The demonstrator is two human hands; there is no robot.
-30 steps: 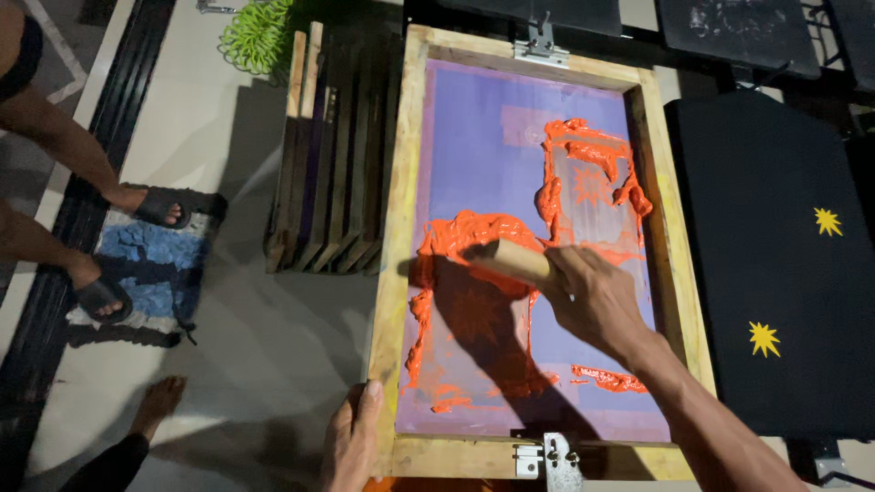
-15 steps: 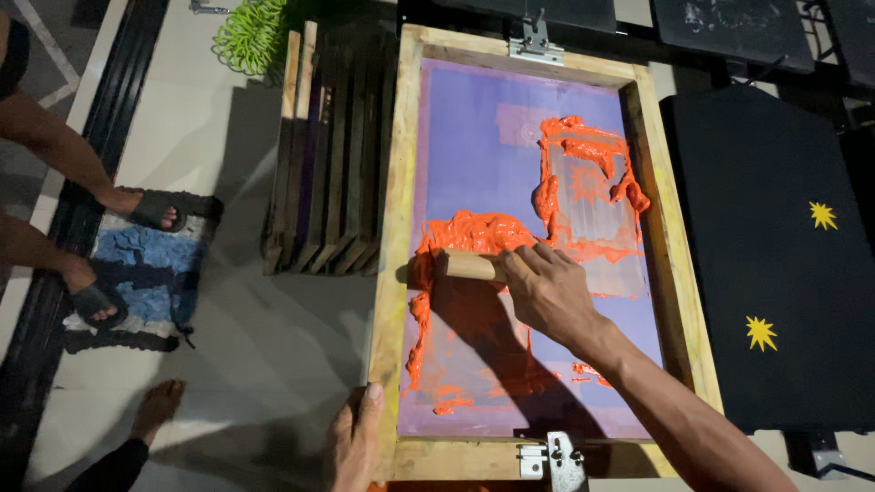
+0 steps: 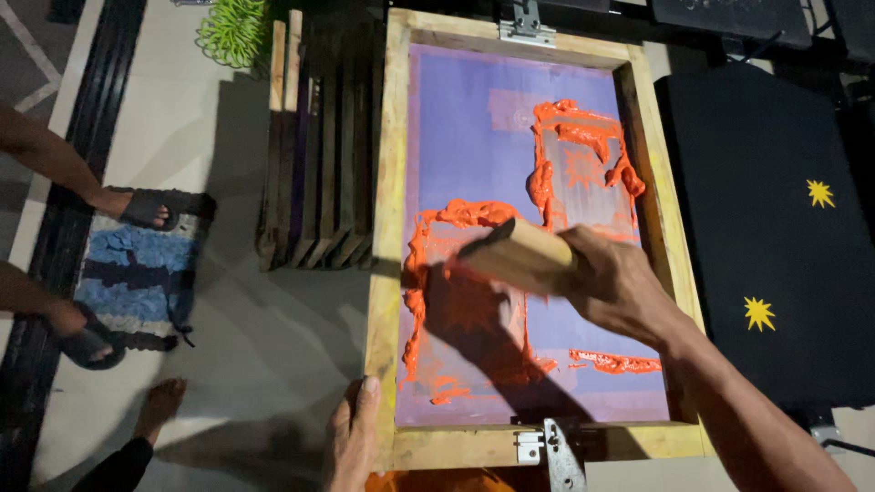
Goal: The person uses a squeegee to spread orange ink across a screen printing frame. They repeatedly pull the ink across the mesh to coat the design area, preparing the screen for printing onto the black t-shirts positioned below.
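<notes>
The right hand (image 3: 620, 282) grips the wooden squeegee (image 3: 519, 255), now lifted mid-screen over orange ink (image 3: 456, 273), clear of the wooden-framed purple screen (image 3: 474, 137). The left hand (image 3: 351, 437) presses flat on the frame's near-left corner, unchanged.

screen mesh (image 3: 474, 137): purple | ink (image 3: 583, 137): orange | black cloth (image 3: 756, 228): yellow stars | rug (image 3: 132, 273): blue

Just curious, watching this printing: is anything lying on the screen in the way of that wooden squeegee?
Only orange ink lies on the screen around the squeegee in the right hand. Nothing solid blocks it.
</notes>
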